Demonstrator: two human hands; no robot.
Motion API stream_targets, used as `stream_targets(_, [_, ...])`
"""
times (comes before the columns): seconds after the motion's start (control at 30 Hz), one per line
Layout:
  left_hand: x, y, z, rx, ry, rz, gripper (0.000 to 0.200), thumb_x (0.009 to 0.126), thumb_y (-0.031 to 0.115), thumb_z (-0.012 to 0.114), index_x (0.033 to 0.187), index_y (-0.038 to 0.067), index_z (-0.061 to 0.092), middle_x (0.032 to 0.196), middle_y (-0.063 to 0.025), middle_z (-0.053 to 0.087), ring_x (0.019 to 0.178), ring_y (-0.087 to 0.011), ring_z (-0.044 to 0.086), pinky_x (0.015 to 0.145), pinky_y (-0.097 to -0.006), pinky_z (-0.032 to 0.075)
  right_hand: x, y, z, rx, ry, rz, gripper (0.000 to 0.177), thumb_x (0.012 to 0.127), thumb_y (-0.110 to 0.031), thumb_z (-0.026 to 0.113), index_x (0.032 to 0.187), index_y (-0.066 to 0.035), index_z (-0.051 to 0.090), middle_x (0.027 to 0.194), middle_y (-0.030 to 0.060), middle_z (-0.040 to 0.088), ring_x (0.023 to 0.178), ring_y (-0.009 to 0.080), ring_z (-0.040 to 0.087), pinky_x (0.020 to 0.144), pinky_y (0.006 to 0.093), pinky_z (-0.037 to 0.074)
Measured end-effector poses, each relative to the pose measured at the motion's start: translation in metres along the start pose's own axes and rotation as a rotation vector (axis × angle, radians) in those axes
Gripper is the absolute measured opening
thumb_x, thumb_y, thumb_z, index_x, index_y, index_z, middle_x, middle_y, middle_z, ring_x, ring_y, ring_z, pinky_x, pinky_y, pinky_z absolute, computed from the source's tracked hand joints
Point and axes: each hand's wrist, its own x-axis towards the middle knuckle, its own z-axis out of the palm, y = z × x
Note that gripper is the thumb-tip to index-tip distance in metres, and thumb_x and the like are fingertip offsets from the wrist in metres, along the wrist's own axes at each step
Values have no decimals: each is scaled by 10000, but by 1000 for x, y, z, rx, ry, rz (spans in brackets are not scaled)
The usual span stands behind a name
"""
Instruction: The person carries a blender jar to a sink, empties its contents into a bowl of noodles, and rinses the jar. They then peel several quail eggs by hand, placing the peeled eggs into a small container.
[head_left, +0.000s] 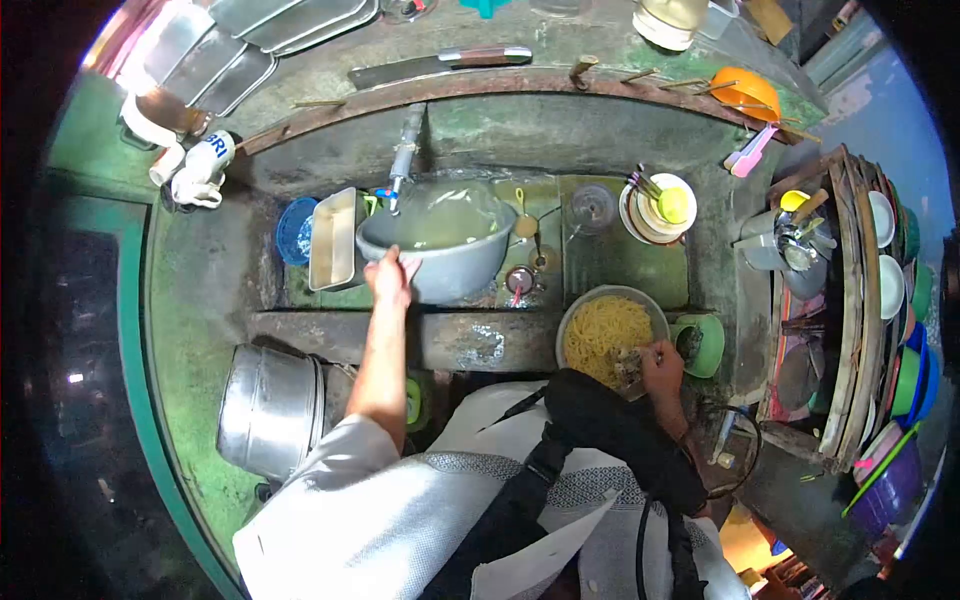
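Observation:
My left hand (390, 275) grips the near rim of a large grey basin (455, 275) below the tap (400, 170). Cloudy greenish water (450, 215) lies in the basin, which looks tilted. At the right, my right hand (662, 368) is closed at the near right rim of a round bowl (567, 335) of yellow noodles (605, 332). A mottled grey-brown patch (629, 366) shows by its fingertips; I cannot make out what it is. Right beside that hand stands a light green plastic container (708, 345) with something dark inside.
A rectangular metal pan (333, 240) and a blue basket (296, 232) stand left of the basin. Stacked plates (630, 215), a glass (519, 283) and a ladle (525, 222) sit on the green tiles. A large metal pot (265, 410) is at lower left, a wooden dish rack (840, 300) at right.

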Motion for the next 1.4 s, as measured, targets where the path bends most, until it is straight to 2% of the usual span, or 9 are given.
stream_targets(0.03, [1, 2, 20, 10, 81, 50, 209, 828, 0, 570, 975, -78, 445, 883, -145, 560, 672, -235, 613, 649, -444, 596, 2, -7, 1, 26, -2, -39, 254, 840, -170, 584, 702, -22, 431, 615, 44, 373, 575, 150, 383, 560, 335, 370])
stream_targets(0.2, [20, 11, 64, 152, 193, 302, 80, 789, -14, 592, 743, -43, 534, 660, -65, 525, 498, -163, 538, 433, -349, 553, 5, 6, 7, -12, -28, -20, 287, 868, -190, 574, 707, -17, 411, 621, 38, 358, 574, 150, 342, 551, 328, 351])
stream_targets(0.4, [1, 15, 60, 439, 18, 361, 267, 764, 5, 643, 926, -20, 431, 768, -95, 539, 526, -156, 547, 364, -299, 481, 2, -2, 1, -106, -22, -56, 275, 867, -172, 575, 714, -33, 393, 623, 39, 325, 574, 154, 307, 554, 319, 344])
stream_targets(0.53, [5, 9, 39, 669, -31, 535, 318, 775, 45, 663, 946, 10, 397, 761, -93, 535, 519, -153, 523, 453, -307, 456, 6, 6, 2, -13, -44, -36, 270, 851, -154, 568, 711, -40, 368, 640, 46, 318, 590, 155, 299, 555, 323, 338])
stream_targets(0.67, [-17, 5, 18, 886, -73, 650, 343, 783, 67, 671, 1016, 12, 425, 829, -53, 521, 728, -131, 497, 659, -298, 440, 6, 0, 2, -34, -35, -29, 265, 838, -133, 572, 713, -41, 357, 642, 51, 316, 588, 166, 298, 559, 324, 335])
stream_targets(0.77, [-13, -10, -6, 891, -128, 668, 368, 772, 70, 680, 1042, 10, 436, 822, -56, 525, 708, -140, 500, 646, -305, 438, 6, 14, 3, -51, -49, -3, 252, 830, -116, 576, 719, -45, 361, 636, 60, 307, 582, 177, 301, 550, 329, 331])
stream_targets(0.97, [-55, -21, -9, 1050, -85, 843, 435, 774, 86, 677, 1102, 13, 399, 665, -112, 541, 549, -234, 536, 549, -358, 450, 7, 11, 4, -58, -18, -107, 271, 830, -137, 577, 708, -48, 351, 612, 66, 273, 562, 174, 282, 528, 343, 320])
stream_targets(1.17, [-88, -55, 18, 1302, -351, 724, 396, 810, 155, 628, 1123, 48, 409, 626, -159, 592, 599, -388, 599, 553, -484, 468, 8, 18, 2, -45, -96, -9, 253, 832, -145, 581, 714, -16, 398, 613, 89, 366, 567, 186, 391, 547, 354, 367])
stream_targets(1.4, [-96, -77, 9, 1444, -510, 896, 349, 794, 126, 615, 1085, 18, 457, 704, -191, 602, 642, -390, 604, 613, -489, 483, 5, 16, 1, -29, -57, -18, 235, 818, -160, 605, 725, -16, 444, 641, 104, 450, 602, 188, 450, 587, 365, 404])
